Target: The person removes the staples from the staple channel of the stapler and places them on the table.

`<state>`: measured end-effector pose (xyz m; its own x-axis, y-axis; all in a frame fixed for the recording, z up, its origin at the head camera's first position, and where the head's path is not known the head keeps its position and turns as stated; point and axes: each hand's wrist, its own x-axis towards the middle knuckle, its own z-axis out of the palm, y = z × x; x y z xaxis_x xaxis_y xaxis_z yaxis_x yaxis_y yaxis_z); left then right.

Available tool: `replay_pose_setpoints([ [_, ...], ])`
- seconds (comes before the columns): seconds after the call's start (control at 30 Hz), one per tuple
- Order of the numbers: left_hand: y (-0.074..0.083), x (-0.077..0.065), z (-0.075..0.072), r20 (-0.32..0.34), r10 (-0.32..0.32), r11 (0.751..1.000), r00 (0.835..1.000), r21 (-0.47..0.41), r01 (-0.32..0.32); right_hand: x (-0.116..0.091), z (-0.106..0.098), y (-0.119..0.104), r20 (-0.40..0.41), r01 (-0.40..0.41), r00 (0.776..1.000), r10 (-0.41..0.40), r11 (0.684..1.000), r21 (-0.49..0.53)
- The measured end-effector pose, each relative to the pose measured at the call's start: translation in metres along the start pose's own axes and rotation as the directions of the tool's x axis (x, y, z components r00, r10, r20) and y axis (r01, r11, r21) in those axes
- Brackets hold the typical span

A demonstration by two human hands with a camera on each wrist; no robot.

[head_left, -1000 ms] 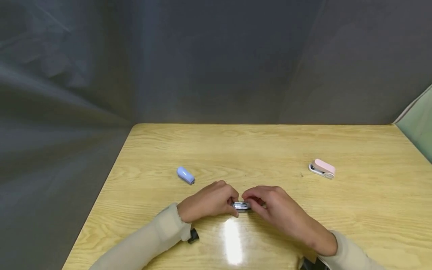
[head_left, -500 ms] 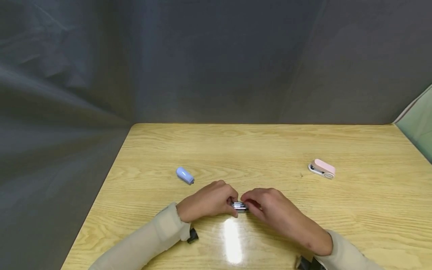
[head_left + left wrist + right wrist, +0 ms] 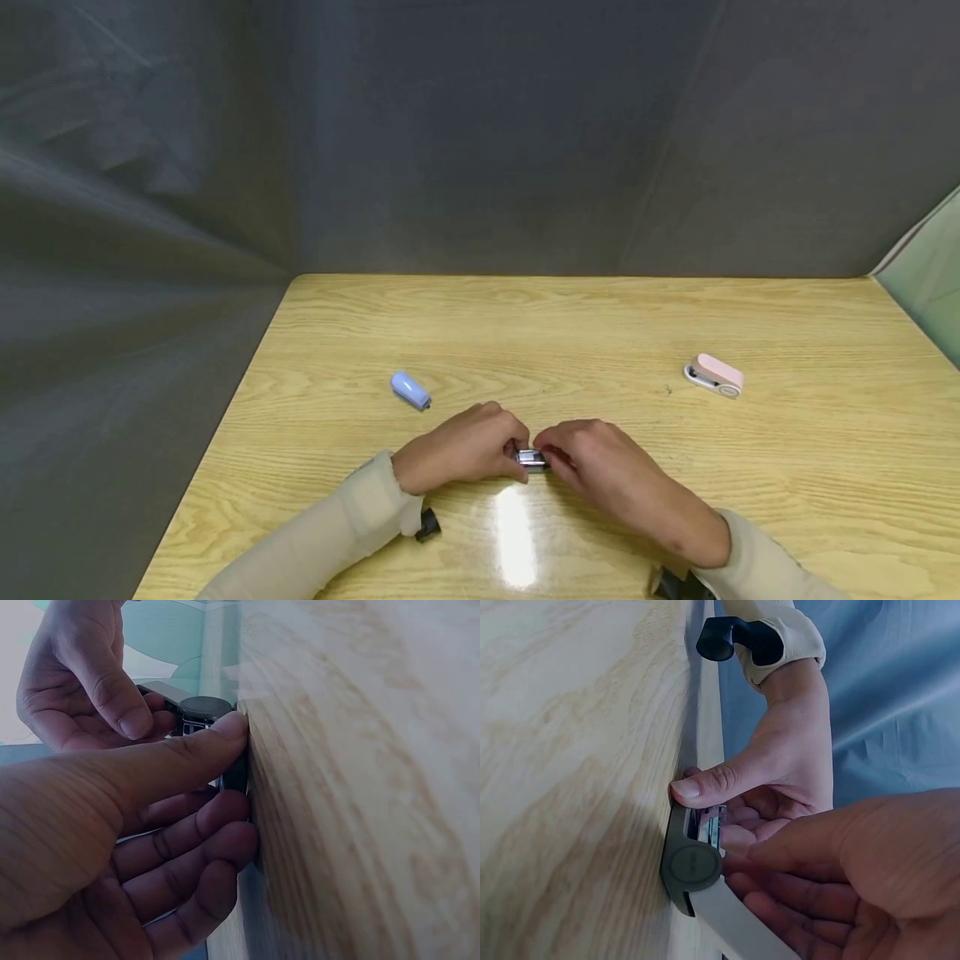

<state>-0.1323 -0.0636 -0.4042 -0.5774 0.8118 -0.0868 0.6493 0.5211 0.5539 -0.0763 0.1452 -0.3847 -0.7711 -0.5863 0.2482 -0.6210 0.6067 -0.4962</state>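
An open stapler (image 3: 532, 460) lies at the near middle of the table, its metal magazine (image 3: 711, 823) exposed. In the right wrist view its dark base (image 3: 675, 847) lies along the tabletop, and the pale top cover (image 3: 742, 921) is swung back from the round hinge (image 3: 694, 866). My left hand (image 3: 472, 442) grips the base's left end between thumb and fingers. My right hand (image 3: 615, 471) has curled fingers and thumb at the right end, by the hinge and magazine. Its fingertips partly hide the stapler, and I cannot tell what they pinch inside it.
On the wooden table (image 3: 480, 325), a pink-and-white stapler (image 3: 714, 375) lies at the right. A small light-blue rounded object (image 3: 409, 390) with a dark tip lies beyond my left hand. Dark sheeting (image 3: 480, 142) borders the back and left.
My right hand has shifted slightly left along the stapler, covering more of the metal magazine. The left hand keeps its grip, almost still.
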Motion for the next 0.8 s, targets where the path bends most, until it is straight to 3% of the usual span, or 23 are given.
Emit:
replay_pose_setpoints([
  [0.4, -0.0002, 0.0001, 0.0011, -0.01, 0.005, 1.0, 1.0, -0.005, -0.005, 0.0, -0.0002, -0.0006, 0.014, -0.027, 1.0, 0.027, 1.0, -0.008],
  [0.8, 0.0006, 0.0, -0.0001, -0.011, 0.003, 1.0, 1.0, 0.002, -0.003, 0.0001, 0.0052, -0.0033, -0.006, -0.016, 1.0, 0.015, 0.995, -0.099],
])
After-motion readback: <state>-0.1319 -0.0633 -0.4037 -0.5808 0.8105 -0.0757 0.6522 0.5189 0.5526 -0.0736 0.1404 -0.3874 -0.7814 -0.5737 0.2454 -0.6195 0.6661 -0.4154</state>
